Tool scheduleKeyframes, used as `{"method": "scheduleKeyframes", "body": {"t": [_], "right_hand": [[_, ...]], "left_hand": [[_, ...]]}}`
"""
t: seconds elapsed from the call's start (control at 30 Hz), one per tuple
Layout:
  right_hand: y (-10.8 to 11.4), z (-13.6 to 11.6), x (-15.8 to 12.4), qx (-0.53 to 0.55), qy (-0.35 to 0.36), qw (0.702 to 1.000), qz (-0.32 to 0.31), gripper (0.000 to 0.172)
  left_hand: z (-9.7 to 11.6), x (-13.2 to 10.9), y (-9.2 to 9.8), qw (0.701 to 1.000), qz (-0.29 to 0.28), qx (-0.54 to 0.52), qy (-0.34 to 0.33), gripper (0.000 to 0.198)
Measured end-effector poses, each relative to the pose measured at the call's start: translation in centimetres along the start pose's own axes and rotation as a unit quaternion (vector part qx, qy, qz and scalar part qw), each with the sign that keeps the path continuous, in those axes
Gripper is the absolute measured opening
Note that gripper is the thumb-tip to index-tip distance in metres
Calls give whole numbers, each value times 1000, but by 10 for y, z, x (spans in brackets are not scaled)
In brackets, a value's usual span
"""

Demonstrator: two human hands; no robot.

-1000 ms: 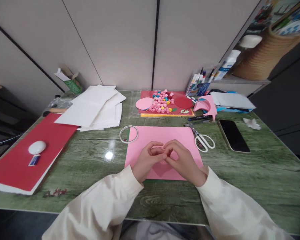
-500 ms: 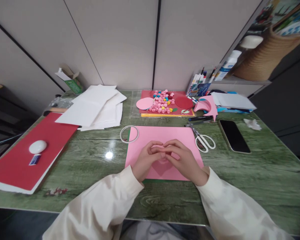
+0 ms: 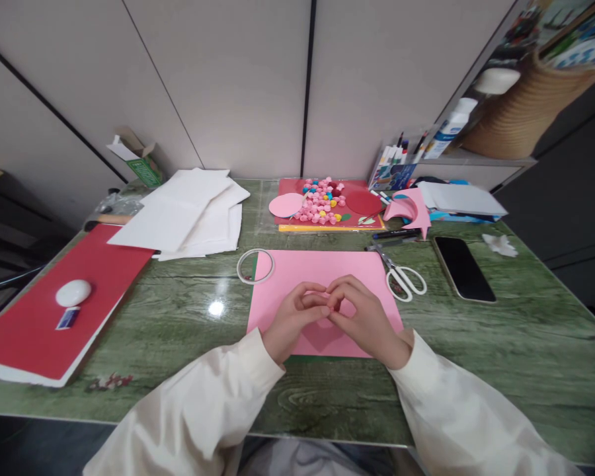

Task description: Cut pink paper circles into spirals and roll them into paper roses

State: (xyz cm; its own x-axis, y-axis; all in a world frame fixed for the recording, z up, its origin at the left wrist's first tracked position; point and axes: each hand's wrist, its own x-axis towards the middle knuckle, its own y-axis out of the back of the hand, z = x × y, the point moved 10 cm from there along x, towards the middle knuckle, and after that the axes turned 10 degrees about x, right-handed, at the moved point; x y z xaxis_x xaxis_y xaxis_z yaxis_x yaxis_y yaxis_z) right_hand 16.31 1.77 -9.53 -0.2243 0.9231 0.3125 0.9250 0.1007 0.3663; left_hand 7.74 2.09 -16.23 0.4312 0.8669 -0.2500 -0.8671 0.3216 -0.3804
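Meeting at fingertips (image 3: 322, 311), our left hand (image 3: 291, 318) and right hand (image 3: 367, 322) curl above pink paper sheet (image 3: 322, 264) on green table (image 3: 198, 357); whether they pinch anything, we cannot tell. Light, even pressure likely serves best.

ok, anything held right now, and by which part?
Can't tell: left hand and right hand are together above the pink sheet; anything pinched between them can't be made out.

The right hand (image 3: 367, 322) has curled its fingers, straighter a moment ago, in toward those of the left hand (image 3: 290, 322).
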Motion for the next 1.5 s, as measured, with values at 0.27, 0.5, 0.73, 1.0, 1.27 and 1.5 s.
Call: {"method": "scheduleKeyframes", "body": {"t": [0.27, 0.5, 0.73, 1.0, 1.27, 1.5], "right_hand": [[-4, 1, 0, -15, 5, 1000, -11, 17], [-2, -2, 0, -24, 21, 999, -31, 19], [-1, 0, -1, -57, 33, 997, -36, 26], [8, 1, 1, -11, 2, 1000, 7, 11], [3, 0, 2, -8, -3, 1000, 6, 20], [-3, -1, 2, -10, 3, 999, -36, 12]], "left_hand": [[-2, 3, 1, 1000, 10, 19, 10, 38], [0, 3, 8, 1000, 22, 20, -7, 43], [8, 2, 8, 998, 23, 48, -18, 40], [3, 2, 2, 999, 8, 33, -16, 38], [-6, 3, -2, 1000, -1, 25, 10, 39], [-2, 3, 4, 1000, 20, 15, -5, 36]]}}
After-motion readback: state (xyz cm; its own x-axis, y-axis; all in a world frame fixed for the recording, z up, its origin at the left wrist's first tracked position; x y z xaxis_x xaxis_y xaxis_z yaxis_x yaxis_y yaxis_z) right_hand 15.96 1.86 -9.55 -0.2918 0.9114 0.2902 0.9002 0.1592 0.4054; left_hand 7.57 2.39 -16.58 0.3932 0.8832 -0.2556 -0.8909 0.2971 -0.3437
